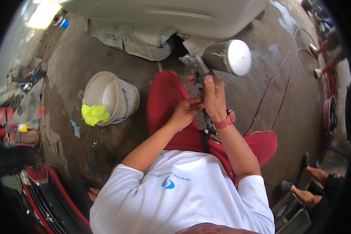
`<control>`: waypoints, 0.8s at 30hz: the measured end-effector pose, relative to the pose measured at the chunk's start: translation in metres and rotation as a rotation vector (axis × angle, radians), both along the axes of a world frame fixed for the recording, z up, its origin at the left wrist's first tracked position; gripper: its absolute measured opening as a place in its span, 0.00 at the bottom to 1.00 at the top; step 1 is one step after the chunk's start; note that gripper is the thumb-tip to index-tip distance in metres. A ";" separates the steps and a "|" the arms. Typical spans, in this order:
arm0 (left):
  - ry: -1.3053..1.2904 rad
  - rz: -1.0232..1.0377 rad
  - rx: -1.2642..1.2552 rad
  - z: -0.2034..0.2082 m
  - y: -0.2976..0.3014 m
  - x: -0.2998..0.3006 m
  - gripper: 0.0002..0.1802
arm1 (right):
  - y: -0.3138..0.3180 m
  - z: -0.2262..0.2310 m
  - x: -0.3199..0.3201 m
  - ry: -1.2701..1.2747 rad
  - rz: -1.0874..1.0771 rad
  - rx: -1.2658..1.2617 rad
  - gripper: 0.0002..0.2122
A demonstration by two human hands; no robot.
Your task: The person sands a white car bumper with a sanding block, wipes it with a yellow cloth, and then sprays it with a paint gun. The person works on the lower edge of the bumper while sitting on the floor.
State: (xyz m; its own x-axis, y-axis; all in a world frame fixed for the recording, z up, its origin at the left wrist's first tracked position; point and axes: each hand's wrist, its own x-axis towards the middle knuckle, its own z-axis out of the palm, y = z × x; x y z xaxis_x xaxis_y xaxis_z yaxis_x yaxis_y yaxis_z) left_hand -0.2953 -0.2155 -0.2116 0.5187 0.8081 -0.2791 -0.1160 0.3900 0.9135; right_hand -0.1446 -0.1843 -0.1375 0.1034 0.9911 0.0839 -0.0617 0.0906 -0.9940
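My right hand is wrapped round the grip of a spray gun, held above my red-trousered knees. The gun's grey cup tilts to the right, its round white end facing up at me. From below the grip, a dark fitting runs down toward my lap. My left hand is closed, with its fingertips at the gun's lower back part beside my right hand. Exactly what those fingertips pinch is hidden. Ahead of the gun is a pale car body panel, with masking paper hanging under it.
A whitish bucket stands at the left, a yellow-green cloth over its rim. A thin red hose loops across the floor at the right. Other people's legs show along the right edge. A red-and-black car part lies lower left.
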 end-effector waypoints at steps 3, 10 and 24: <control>-0.116 -0.074 -0.066 -0.009 -0.002 0.040 0.13 | -0.023 -0.003 0.030 -0.002 -0.270 0.130 0.28; -0.174 -0.248 -0.115 -0.022 0.009 0.088 0.15 | -0.039 0.004 0.079 -0.069 -0.438 0.040 0.27; -0.129 -0.158 -0.050 -0.021 0.012 0.049 0.18 | -0.010 -0.004 0.059 0.052 -0.254 0.139 0.28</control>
State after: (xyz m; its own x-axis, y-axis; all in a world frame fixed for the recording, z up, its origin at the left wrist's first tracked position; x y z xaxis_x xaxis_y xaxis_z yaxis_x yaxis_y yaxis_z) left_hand -0.2459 -0.2034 -0.2322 0.6719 0.7008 -0.2395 -0.1651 0.4570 0.8740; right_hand -0.0859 -0.1948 -0.1414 0.3543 0.9123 0.2053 -0.0704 0.2449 -0.9670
